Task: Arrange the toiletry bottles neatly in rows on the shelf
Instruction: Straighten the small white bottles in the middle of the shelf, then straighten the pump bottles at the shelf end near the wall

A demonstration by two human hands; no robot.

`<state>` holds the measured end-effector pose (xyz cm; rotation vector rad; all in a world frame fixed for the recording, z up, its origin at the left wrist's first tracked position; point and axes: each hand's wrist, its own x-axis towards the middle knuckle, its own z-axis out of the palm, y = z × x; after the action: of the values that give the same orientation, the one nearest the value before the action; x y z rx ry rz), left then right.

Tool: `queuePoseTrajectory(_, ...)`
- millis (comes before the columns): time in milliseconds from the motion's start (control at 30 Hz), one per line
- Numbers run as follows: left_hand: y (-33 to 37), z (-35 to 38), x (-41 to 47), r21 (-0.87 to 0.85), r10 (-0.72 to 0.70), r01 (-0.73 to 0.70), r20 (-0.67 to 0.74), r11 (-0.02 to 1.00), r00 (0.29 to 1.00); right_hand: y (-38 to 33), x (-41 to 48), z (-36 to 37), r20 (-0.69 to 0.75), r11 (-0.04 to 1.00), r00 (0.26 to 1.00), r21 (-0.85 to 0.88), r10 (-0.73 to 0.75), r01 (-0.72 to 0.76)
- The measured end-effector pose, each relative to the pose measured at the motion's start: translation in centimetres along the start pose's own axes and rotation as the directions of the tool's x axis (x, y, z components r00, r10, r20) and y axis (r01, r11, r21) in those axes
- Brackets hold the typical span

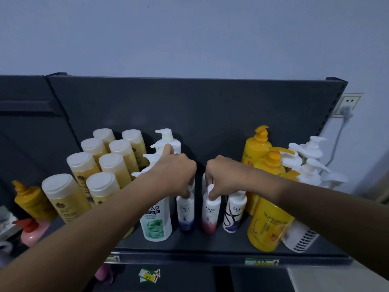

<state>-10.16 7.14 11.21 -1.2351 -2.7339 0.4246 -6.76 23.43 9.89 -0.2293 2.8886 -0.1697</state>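
Hands pinch white pumps [210, 189]: left hand [175, 171] the blue-based Dove bottle [185, 217], right hand [223, 175] the red-based Dove bottle [210, 218].

Left hand [174, 172]: fingers curled over the pump top of the blue-based white Dove bottle [186, 217].
Right hand [226, 175]: fingers pinch the pump top of the red-based white Dove bottle [210, 218].
Both bottles: upright, side by side on the dark grey metal shelf [200, 244].
Far left: amber flat-capped bottles [63, 199] in two rows.
Far right: yellow pump bottles [268, 226].
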Motion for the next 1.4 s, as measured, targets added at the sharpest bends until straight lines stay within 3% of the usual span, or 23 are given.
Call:
queuePoseTrajectory(433,-0.5,0.5,0.4,-0.05,-0.036,0.039,0.068,0.998,0.997,-0.1,-0.5,-0.1,-0.031,1.0,1.0,-0.027,0.001,-0.002)
queuePoseTrajectory(733,-1.0,1.0,0.2,-0.014,-0.052,0.054,0.08,0.998,0.995,3.2,-6.6,-8.0,-0.335,0.989,0.935,0.132,0.113,-0.072)
queuePoseTrajectory(867,0.4,-1.9,0.5,0.1,-0.058,0.062,-0.043,0.993,0.997,7.2,-9.0,-9.5,-0.378,0.974,0.902,0.166,0.209,-0.156)
queuePoseTrajectory(967,3.2,-4.8,1.2,-0.109,-0.044,0.03,-0.124,0.994,0.991,10.1,-9.6,-9.5,-0.388,0.967,0.889,0.166,0.243,-0.191)
queuePoseTrajectory(1100,9.0,-7.3,2.4,-0.393,0.073,-0.119,-0.129,0.912,0.989,13.2,-9.0,-8.6,-0.29,0.978,0.935,0.115,0.203,-0.177)
queuePoseTrajectory(1200,12.3,-7.4,4.0,-0.456,0.139,-0.164,-0.087,0.875,0.986,14.8,-8.0,-7.8,-0.142,0.989,0.979,0.033,0.148,-0.145)
queuePoseTrajectory(1300,14.2,-6.8,5.1,-0.512,0.128,-0.138,-0.055,0.848,0.99,16.2,-6.6,-6.4,-0.115,0.996,0.99,-0.041,0.079,-0.084)
queuePoseTrajectory(1400,15.8,-6.1,5.5,-0.441,0.088,-0.101,-0.051,0.892,0.995,16.9,-5.6,-5.7,-0.101,0.996,0.994,-0.076,0.044,-0.052)
